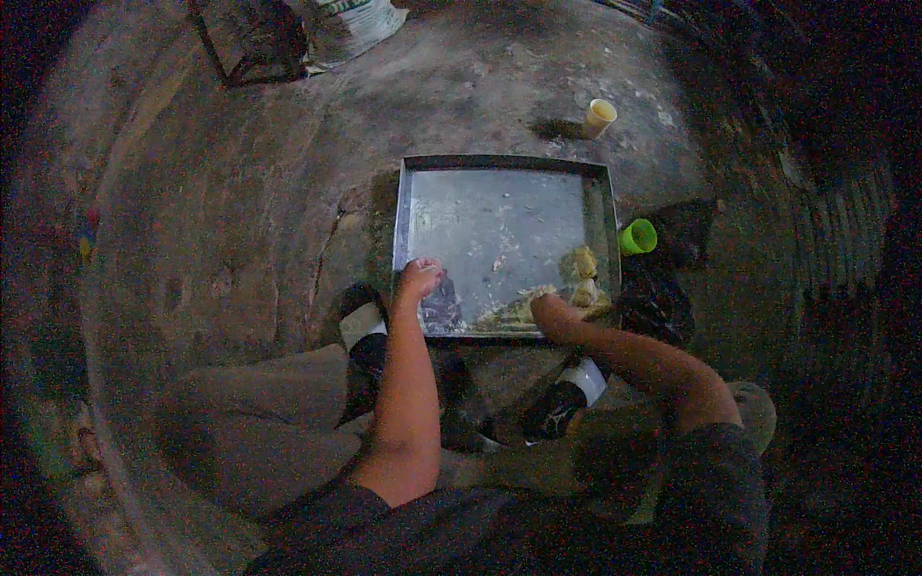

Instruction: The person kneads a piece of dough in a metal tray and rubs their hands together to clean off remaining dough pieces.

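A shallow square metal tray [499, 206] lies on the floor in front of me. My left hand [421, 276] is over its left side with the fingers curled closed; whatever they may hold is too small to make out. Close beside that hand is a dark shape, perhaps a shadow or reflection. My right hand [549, 309] is low at the tray's near side, closed in a pale, crumbly dough-like mass [514, 312] spread along the near edge. Rounded yellowish lumps [582, 262] sit in the tray's right near corner, just beyond my right hand.
A bright green cup [638, 236] lies tipped beside the tray's right wall, near a black plastic bag [658, 305]. Farther off stands a pale yellow cup [599, 116]. A white sack [360, 29] and a dark frame [252, 43] are at the far left. My feet flank the near edge.
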A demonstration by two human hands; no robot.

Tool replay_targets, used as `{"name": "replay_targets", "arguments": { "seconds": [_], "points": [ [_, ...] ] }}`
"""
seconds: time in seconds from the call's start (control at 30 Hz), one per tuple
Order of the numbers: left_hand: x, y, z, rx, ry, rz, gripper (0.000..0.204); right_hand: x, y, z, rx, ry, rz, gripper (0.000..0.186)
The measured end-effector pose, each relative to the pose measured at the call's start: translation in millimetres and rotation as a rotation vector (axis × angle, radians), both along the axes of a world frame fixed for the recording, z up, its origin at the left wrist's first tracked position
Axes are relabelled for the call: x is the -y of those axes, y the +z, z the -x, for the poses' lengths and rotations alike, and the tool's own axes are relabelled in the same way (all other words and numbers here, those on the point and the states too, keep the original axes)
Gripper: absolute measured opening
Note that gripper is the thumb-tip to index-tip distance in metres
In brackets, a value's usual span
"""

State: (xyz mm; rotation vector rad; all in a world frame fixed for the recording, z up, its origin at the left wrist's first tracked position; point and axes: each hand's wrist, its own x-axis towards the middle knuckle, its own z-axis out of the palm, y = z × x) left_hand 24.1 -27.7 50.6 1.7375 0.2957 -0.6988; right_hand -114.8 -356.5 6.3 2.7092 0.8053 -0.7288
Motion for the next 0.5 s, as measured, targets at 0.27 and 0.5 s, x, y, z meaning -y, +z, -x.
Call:
{"name": "replay_targets", "arguments": {
  "seconds": [0.27, 0.5],
  "points": [
    [-21, -16, 1, 0.054, 0.015, -0.047, 0.024, -111, 65, -18, -0.013, -0.504, -0.408, 0.017],
    [-17, -1, 13, 0.085, 0.005, -0.044, 0.022, -92, 88, -65, -0.028, -0.605, -0.574, 0.049]
  ]
}}
